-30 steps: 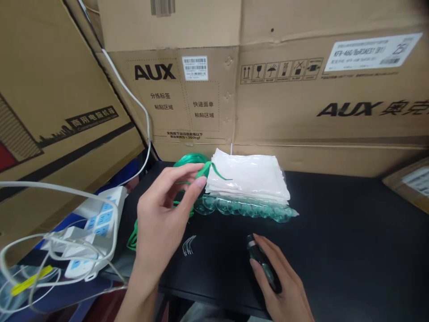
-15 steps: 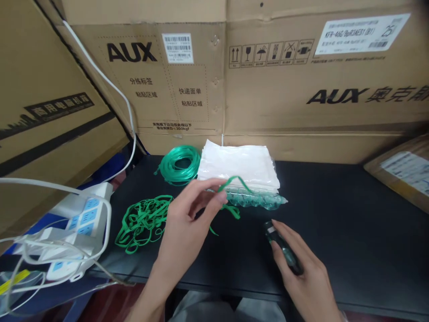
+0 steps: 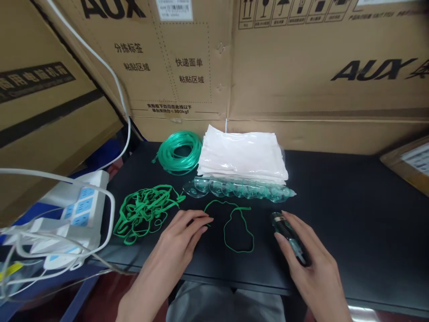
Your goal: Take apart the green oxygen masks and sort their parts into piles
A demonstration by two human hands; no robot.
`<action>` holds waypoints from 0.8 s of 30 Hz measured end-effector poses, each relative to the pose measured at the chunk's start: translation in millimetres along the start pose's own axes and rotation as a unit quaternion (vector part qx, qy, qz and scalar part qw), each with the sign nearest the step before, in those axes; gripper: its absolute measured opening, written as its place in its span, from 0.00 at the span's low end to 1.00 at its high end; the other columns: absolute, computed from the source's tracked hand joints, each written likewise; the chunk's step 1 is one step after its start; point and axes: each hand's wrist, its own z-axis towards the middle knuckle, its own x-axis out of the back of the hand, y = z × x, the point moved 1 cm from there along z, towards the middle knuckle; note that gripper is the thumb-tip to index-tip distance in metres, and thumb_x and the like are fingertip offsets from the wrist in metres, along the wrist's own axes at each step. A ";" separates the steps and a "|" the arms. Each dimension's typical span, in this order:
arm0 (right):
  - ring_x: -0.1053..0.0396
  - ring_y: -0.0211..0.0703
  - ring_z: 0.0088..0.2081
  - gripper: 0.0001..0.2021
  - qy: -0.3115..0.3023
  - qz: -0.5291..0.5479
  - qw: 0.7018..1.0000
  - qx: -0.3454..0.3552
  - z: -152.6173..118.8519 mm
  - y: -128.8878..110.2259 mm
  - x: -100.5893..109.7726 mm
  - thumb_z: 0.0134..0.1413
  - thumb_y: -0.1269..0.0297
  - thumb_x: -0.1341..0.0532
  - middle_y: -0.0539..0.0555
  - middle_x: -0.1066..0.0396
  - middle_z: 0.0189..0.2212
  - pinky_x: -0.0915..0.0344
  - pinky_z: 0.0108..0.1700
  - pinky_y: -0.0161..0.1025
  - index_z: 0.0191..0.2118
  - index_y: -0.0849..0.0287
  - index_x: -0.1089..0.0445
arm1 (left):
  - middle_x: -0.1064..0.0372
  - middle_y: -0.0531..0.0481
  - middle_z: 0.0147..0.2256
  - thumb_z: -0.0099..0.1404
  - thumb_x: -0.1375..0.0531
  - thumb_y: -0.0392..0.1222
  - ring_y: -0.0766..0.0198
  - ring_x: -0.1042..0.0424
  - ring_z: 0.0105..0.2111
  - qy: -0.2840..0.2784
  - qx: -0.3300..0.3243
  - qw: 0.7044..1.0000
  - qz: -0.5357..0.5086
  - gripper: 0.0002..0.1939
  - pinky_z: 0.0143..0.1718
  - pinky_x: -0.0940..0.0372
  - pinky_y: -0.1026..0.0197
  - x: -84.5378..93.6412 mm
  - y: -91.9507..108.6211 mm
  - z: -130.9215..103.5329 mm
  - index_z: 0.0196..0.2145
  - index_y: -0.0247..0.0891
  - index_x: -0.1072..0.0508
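Observation:
My left hand [image 3: 184, 230] is low over the table, its fingertips closed on one end of a thin green strap [image 3: 253, 237]. The rest of that strap lies in a loop on the black surface. Wrapped round a dark, glossy, elongated object [image 3: 290, 237], my right hand [image 3: 313, 264] rests at the right. A tangled pile of green straps [image 3: 142, 212] lies left of my left hand. Beyond the hands, a row of clear green cup-like pieces [image 3: 241, 188] sits in front of a stack of white sheets [image 3: 241, 154]. Coiled green tubing [image 3: 179, 152] is beside the stack.
Large cardboard boxes [image 3: 284, 89] stand behind the black table [image 3: 362, 241], with another box [image 3: 414, 163] at the right edge. White power strips [image 3: 83, 205] and looping white cables [image 3: 112, 214] crowd the left side.
My left hand has come down and left, laying the green strap on the table. The right hand still grips the dark object. The view has tilted downward.

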 end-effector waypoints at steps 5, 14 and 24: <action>0.24 0.51 0.57 0.19 0.018 -0.030 0.999 0.005 -3.7 -3.1 1.1 0.69 0.50 0.36 0.52 0.26 0.59 0.29 0.58 0.46 0.61 0.45 0.27 | 0.29 0.50 0.55 0.80 0.46 0.32 0.56 0.30 0.53 -0.036 -0.022 0.999 0.030 0.14 0.57 0.35 0.52 1.1 -16.3 8.2 0.54 0.47 0.26; 0.21 0.52 0.55 0.15 0.045 0.026 0.997 -0.055 -4.2 -6.9 4.2 0.68 0.53 0.35 0.52 0.20 0.54 0.27 0.59 0.48 0.56 0.47 0.22 | 0.28 0.49 0.49 0.81 0.45 0.36 0.57 0.30 0.49 -0.050 0.005 0.997 -0.057 0.09 0.53 0.35 0.53 -2.2 -4.7 19.2 0.44 0.43 0.26; 0.19 0.46 0.47 0.18 -0.054 0.312 0.924 -0.216 12.8 -48.6 -27.2 0.62 0.50 0.29 0.52 0.18 0.51 0.21 0.48 0.38 0.55 0.46 0.20 | 0.21 0.56 0.41 0.77 0.37 0.41 0.64 0.24 0.40 -0.039 0.128 0.939 -0.316 0.07 0.42 0.34 0.63 -38.8 31.6 18.3 0.46 0.51 0.18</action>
